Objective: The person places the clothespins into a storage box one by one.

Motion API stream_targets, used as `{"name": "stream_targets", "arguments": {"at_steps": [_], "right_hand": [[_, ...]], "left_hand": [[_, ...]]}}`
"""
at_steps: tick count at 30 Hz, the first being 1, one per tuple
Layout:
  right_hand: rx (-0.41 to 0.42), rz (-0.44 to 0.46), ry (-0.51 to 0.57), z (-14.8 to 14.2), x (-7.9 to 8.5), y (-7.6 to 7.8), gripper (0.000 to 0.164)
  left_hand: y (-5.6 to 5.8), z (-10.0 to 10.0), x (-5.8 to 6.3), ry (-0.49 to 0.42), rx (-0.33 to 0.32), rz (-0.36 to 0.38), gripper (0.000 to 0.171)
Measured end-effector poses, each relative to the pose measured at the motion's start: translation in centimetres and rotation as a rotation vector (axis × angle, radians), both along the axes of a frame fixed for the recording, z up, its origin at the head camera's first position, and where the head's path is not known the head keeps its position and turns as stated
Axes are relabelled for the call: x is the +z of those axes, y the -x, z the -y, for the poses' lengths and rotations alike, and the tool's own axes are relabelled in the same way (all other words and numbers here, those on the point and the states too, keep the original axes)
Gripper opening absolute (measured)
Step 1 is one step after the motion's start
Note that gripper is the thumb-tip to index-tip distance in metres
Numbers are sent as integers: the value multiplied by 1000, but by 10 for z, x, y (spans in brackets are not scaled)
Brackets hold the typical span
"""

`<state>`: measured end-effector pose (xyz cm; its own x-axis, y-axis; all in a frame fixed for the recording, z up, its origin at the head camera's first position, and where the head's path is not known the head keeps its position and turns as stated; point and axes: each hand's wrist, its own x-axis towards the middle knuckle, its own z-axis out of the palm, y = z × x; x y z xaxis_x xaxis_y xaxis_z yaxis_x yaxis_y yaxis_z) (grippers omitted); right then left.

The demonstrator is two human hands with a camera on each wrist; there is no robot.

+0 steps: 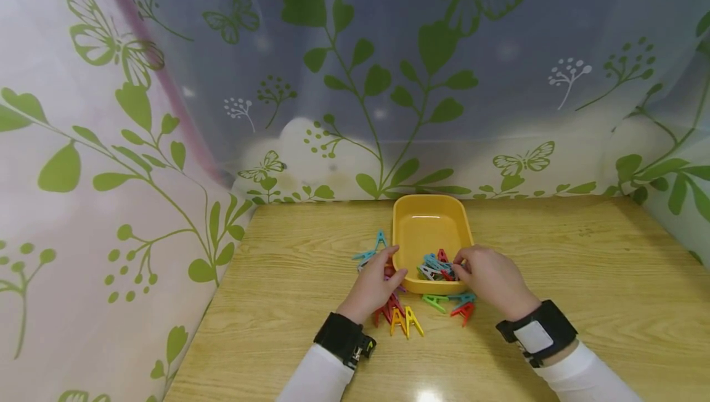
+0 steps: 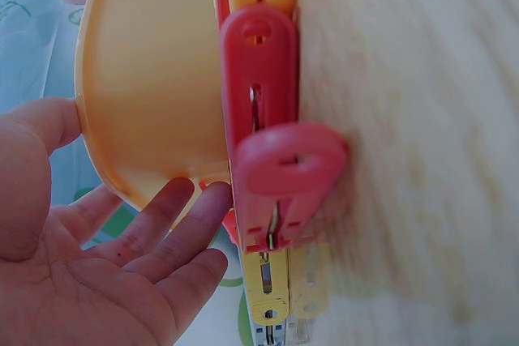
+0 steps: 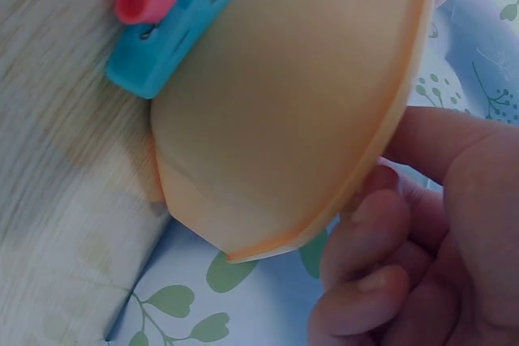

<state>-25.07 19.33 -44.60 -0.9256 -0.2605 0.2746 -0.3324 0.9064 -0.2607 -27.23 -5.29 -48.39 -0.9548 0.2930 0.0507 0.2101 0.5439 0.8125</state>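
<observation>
On the wooden counter, near its back edge by the leaf-printed curtain, sits a yellow tray with a small heap of coloured clothespins at its near end. More pegs lie loose on the counter just in front of the tray and to its left: a red one and a yellow one close to the left wrist, green and red ones under the right hand, pale blue ones beside the tray's left wall.

The left hand rests against the tray's near left corner; the left wrist view shows its palm open and its fingers straight, reaching to the rim, gripping nothing. A red peg stands just beside that wall there. The right hand reaches over the near right rim into the heap. Its fingers are bent, thumb close to the rim in the right wrist view, but I cannot tell whether they pinch a peg.

The pegs look like light, stiff plastic with metal springs; they would likely slide on the smooth counter and snag on each other in the heap. Each is probably best taken by the flat paddle ends. The tray seems thin and light, apt to shift if pushed, so a steadying hand at its rim looks sensible.
</observation>
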Motion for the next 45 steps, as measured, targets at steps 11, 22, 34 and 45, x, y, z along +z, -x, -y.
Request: {"name": "stream_targets", "arguments": {"at_steps": [11, 22, 34, 45], "right_hand": [[16, -38, -6, 10, 14, -12, 10], [238, 35, -80, 37, 24, -40, 13], [338, 79, -91, 51, 5, -45, 12], [363, 122, -75, 56, -15, -43, 26]], "left_hand": [[-2, 0, 4, -12, -16, -17, 57], [-1, 0, 4, -13, -22, -27, 57], [0, 0, 1, -8, -18, -49, 55], [0, 1, 2, -8, -19, -40, 56]]}}
